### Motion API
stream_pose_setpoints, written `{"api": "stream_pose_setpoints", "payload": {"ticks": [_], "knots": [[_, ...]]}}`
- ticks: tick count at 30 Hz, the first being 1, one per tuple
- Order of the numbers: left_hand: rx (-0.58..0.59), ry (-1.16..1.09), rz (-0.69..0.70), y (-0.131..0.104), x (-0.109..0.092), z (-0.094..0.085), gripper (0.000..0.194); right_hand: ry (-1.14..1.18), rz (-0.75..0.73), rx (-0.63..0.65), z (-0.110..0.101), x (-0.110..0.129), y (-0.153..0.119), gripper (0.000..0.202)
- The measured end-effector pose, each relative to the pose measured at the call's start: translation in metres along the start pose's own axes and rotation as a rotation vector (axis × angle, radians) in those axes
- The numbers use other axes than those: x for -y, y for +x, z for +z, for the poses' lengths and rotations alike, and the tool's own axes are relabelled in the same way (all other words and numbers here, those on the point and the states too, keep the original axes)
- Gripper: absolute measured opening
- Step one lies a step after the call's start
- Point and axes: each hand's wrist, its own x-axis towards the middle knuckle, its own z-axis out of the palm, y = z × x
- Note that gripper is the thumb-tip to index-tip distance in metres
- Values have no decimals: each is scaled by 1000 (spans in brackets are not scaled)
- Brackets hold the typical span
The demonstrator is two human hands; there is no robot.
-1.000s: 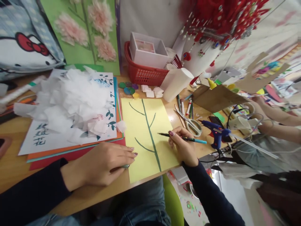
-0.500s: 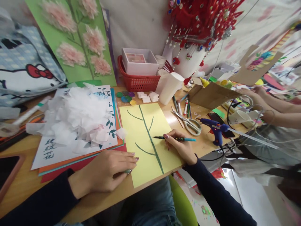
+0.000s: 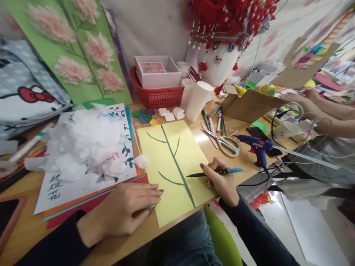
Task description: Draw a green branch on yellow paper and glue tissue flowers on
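A yellow sheet of paper (image 3: pixel 155 159) lies on the table, with a dark green stem and three curved branches drawn on it. My right hand (image 3: pixel 222 181) grips a brush pen (image 3: pixel 199 174) with a black barrel and a teal end. The dark tip points left, close to the stem above its lower part; whether it touches the paper I cannot tell. My left hand (image 3: pixel 124 210) lies flat with fingers stretched out, fingertips over the sheet's left edge. Beside that hand, white tissue paper pieces (image 3: pixel 91 144) are heaped on a stack of coloured sheets (image 3: pixel 52 210).
Right of the sheet lie scissors (image 3: pixel 226 144), several pens and a blue glue gun (image 3: pixel 256 146). Behind stand a white paper cup (image 3: pixel 199 101) and a red basket (image 3: pixel 158 98) holding a white box. A phone (image 3: pixel 9 218) lies at far left. Another person's arms (image 3: pixel 327 107) reach in at right.
My right hand and the brush pen have shifted right and slightly down the sheet, the tip now right of the stem's lower part. My left hand stays on the paper's edge. The view has tilted slightly.
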Motion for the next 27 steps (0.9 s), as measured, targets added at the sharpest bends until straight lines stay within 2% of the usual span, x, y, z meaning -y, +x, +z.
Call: {"api": "stream_pose_setpoints", "payload": {"ticks": [4, 9, 13, 15, 21, 27], "knots": [[19, 24, 6, -2, 3, 0, 36, 25, -32, -60, -2, 2, -7, 43], [33, 138, 48, -2, 8, 0, 37, 22, -17, -65, -7, 4, -15, 39], [36, 144, 47, -2, 8, -1, 34, 20, -29, -128, -6, 1, -22, 40], [40, 126, 31, -2, 8, -1, 36, 30, -26, -120, -3, 2, -24, 41], [27, 112, 24, -1, 7, 0, 40, -72, -53, -47, 5, 10, -4, 45], [31, 155, 35, -2, 7, 1, 34, -113, -40, -13, 9, 5, 13, 45]]}}
